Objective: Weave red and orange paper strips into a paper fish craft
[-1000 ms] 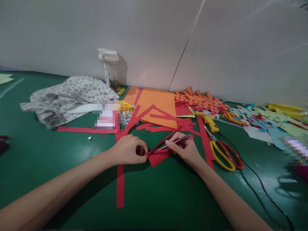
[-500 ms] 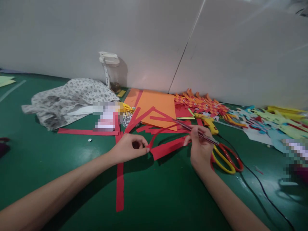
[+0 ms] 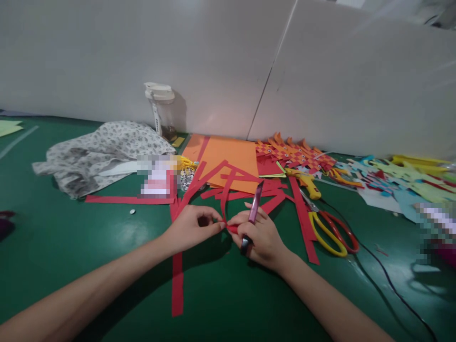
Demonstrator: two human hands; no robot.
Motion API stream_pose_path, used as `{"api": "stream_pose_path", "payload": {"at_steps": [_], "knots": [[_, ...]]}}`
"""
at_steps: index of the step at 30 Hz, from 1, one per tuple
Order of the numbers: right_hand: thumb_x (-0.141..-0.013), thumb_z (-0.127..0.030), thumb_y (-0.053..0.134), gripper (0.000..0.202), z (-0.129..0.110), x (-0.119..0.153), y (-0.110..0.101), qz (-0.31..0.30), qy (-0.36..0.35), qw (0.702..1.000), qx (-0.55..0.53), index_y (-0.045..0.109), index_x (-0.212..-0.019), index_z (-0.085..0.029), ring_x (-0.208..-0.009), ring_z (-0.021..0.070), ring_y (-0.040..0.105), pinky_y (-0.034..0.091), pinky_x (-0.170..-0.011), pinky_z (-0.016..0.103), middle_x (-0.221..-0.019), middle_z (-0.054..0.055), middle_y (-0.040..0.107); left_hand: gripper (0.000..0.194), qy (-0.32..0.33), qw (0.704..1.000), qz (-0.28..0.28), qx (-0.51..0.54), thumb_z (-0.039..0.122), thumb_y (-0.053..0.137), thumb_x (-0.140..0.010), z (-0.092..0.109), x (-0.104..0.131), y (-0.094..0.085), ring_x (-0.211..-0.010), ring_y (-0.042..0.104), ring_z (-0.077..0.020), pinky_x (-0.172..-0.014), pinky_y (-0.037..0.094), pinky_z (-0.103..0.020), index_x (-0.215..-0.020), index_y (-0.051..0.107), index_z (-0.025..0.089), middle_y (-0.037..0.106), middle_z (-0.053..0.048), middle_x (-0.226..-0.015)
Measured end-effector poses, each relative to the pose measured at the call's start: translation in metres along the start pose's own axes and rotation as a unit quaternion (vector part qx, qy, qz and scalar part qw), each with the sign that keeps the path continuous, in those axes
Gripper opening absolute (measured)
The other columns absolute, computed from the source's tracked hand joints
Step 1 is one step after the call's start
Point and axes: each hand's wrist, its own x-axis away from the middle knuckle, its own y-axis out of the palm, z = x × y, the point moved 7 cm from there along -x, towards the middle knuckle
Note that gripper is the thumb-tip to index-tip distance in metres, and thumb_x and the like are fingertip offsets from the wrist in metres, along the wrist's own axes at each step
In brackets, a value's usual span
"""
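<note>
Red strip [image 3: 224,202] pinched, bottle [image 3: 161,111], brown contents [image 3: 168,132]

A green table [image 3: 221,299] spread beneath the grip. Left of it lay a patterned cloth [image 3: 96,149] and a white disc [image 3: 132,212]; beyond it, orange sheets [image 3: 238,152]; on both sides, red strips [image 3: 130,200]; to its right, scissors [image 3: 314,216], a yellow glue gun [image 3: 310,184] and what looked like paper scraps [image 3: 399,178].

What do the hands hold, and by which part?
The left hand and right hand pinch a red strip at its bend; the right also holds a purple tool near its lower end.
</note>
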Motion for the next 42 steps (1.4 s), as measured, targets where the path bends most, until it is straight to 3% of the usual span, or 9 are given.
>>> {"api": "stream_pose_path", "payload": {"at_steps": [4, 9, 23, 29, 32, 34, 38, 40, 42], "knots": [[-0.079, -0.003, 0.049, 0.020, -0.008, 0.001, -0.002, -0.002, -0.052, 0.999, 0.017, 0.050, -0.076, -0.023, -0.085, 0.0162, 0.065, 0.041, -0.093, 0.040, -0.092, 0.001, 0.072, 0.017, 0.011, 0.998, 0.005, -0.053, 0.030, 0.057, -0.075, 0.002, 0.002, -0.002, -0.054, 0.050, -0.0092, -0.050, 0.035, -0.020, -0.076, 0.066, 0.017, 0.057, 0.003, -0.059], [-0.083, -0.006, 0.050, 0.018, -0.018, 0.001, -0.009, 0.031, -0.097, 0.992, 0.073, 0.054, -0.080, -0.023, -0.081, 0.0157, 0.066, 0.043, -0.093, 0.040, -0.092, 0.002, 0.074, 0.016, 0.013, 0.999, -0.005, -0.030, 0.030, 0.057, -0.075, 0.003, 0.001, -0.002, -0.054, 0.050, -0.0096, -0.050, 0.036, -0.020, -0.073, 0.064, 0.016, 0.057, 0.003, -0.058], [-0.086, -0.006, 0.048, 0.019, -0.034, -0.001, -0.007, 0.026, -0.152, 0.984, 0.090, 0.059, -0.079, -0.020, -0.078, 0.0161, 0.066, 0.048, -0.092, 0.040, -0.085, 0.004, 0.073, 0.021, 0.006, 1.000, -0.022, -0.003, 0.034, 0.056, -0.078, -0.004, -0.001, 0.004, -0.053, 0.051, -0.0094, -0.048, 0.035, -0.019, -0.073, 0.065, 0.016, 0.058, 0.003, -0.056], [-0.085, -0.005, 0.046, 0.020, -0.032, 0.001, -0.004, 0.012, -0.144, 0.987, 0.071, 0.057, -0.078, -0.021, -0.078, 0.0160, 0.066, 0.046, -0.094, 0.041, -0.087, 0.004, 0.072, 0.024, 0.013, 0.994, 0.076, -0.079, 0.038, 0.053, -0.080, -0.003, -0.003, -0.024, -0.054, 0.052, -0.0106, -0.050, 0.035, -0.021, -0.072, 0.061, 0.017, 0.058, 0.002, -0.059], [-0.084, -0.006, 0.052, 0.017, -0.024, -0.001, -0.005, 0.024, -0.105, 0.993, 0.056, 0.054, -0.077, -0.022, -0.081, 0.0157, 0.067, 0.045, -0.094, 0.040, -0.088, 0.003, 0.073, 0.016, 0.046, 0.962, 0.171, -0.206, 0.033, 0.055, -0.078, 0.004, -0.001, -0.045, -0.054, 0.049, -0.0113, -0.051, 0.032, -0.022, -0.074, 0.055, 0.018, 0.054, 0.004, -0.059], [-0.083, -0.008, 0.056, 0.017, -0.018, -0.002, -0.007, 0.040, -0.078, 0.995, 0.047, 0.053, -0.076, -0.023, -0.083, 0.0149, 0.067, 0.046, -0.093, 0.038, -0.089, 0.002, 0.073, 0.009, 0.094, 0.933, 0.217, -0.271, 0.026, 0.054, -0.078, 0.014, 0.004, -0.050, -0.059, 0.050, -0.0128, -0.055, 0.033, -0.024, -0.081, 0.052, 0.019, 0.055, 0.002, -0.065], [-0.084, -0.007, 0.055, 0.016, -0.017, -0.003, -0.008, 0.043, -0.074, 0.996, 0.036, 0.055, -0.078, -0.022, -0.087, 0.0159, 0.068, 0.047, -0.093, 0.038, -0.093, 0.002, 0.074, 0.015, 0.219, 0.927, 0.101, -0.289, 0.024, 0.057, -0.074, 0.032, 0.012, -0.016, -0.080, 0.057, -0.0175, -0.075, 0.037, -0.032, -0.087, 0.051, 0.021, 0.062, 0.000, -0.083], [-0.085, -0.008, 0.055, 0.015, -0.022, -0.003, -0.008, 0.032, -0.091, 0.995, 0.031, 0.058, -0.080, -0.022, -0.088, 0.0162, 0.068, 0.047, -0.094, 0.039, -0.094, 0.002, 0.074, 0.021, 0.235, 0.930, 0.034, -0.281, 0.030, 0.061, -0.072, 0.036, 0.016, 0.001, -0.084, 0.058, -0.0191, -0.076, 0.037, -0.034, -0.088, 0.052, 0.021, 0.064, 0.000, -0.088], [-0.085, -0.009, 0.055, 0.014, -0.028, -0.004, -0.009, 0.029, -0.107, 0.993, 0.026, 0.060, -0.082, -0.021, -0.087, 0.0161, 0.068, 0.050, -0.093, 0.037, -0.095, 0.002, 0.074, 0.017, 0.224, 0.934, 0.020, -0.277, 0.027, 0.058, -0.073, 0.036, 0.018, 0.008, -0.085, 0.059, -0.0195, -0.076, 0.038, -0.035, -0.088, 0.052, 0.021, 0.064, -0.001, -0.087]]}}
